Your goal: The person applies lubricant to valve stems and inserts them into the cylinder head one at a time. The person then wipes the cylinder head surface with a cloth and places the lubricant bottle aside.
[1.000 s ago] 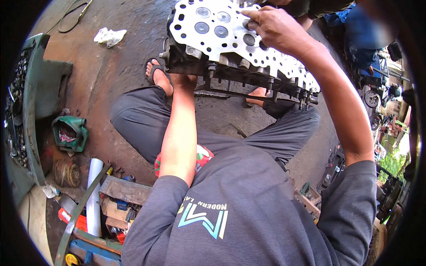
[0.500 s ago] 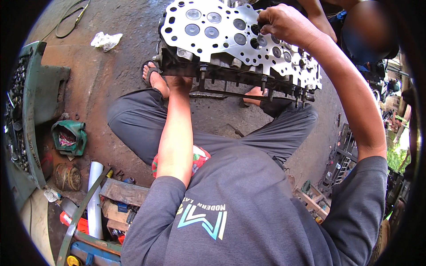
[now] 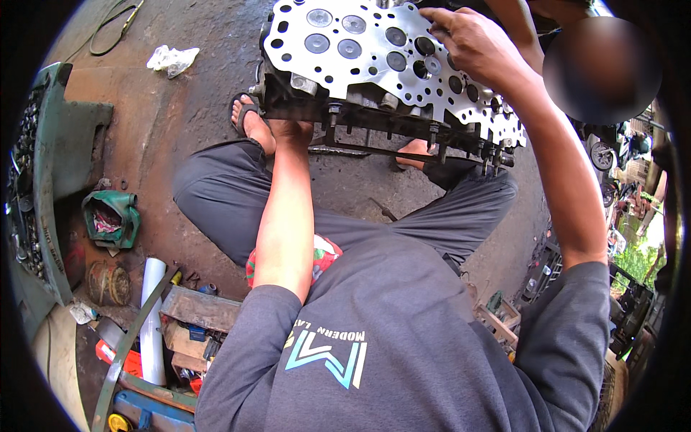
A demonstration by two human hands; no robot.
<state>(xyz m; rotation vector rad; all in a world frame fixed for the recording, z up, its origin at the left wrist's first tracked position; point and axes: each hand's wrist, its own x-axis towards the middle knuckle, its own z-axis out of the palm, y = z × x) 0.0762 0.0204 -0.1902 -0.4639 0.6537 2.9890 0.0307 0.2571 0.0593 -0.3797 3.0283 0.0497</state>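
A cylinder head (image 3: 367,72) stands before me, its pale flat face up, with round valve discs and bolt holes across it. One lighter valve (image 3: 432,66) sits off centre beside a dark opening. My right hand (image 3: 479,47) is over the far edge of this face, its index finger stretched out to the left and the other fingers loosely bent; nothing shows in it. Beneath the near left end of the head reaches my left hand (image 3: 291,129), its fingers hidden under the metal. Bolts and a dark bar (image 3: 374,150) hang along the near side.
Another person's arm (image 3: 515,25) is close beyond my right hand. At left are a cut green container (image 3: 111,219), a parts tray (image 3: 47,180), a white tube (image 3: 152,317) and a wooden toolbox (image 3: 194,317). A crumpled plastic bag (image 3: 173,61) lies on the floor.
My right hand has moved slightly right and away from the valves, its fingers loosening from a pinch. A valve disc now shows in an opening that looked dark. My left hand stays put.
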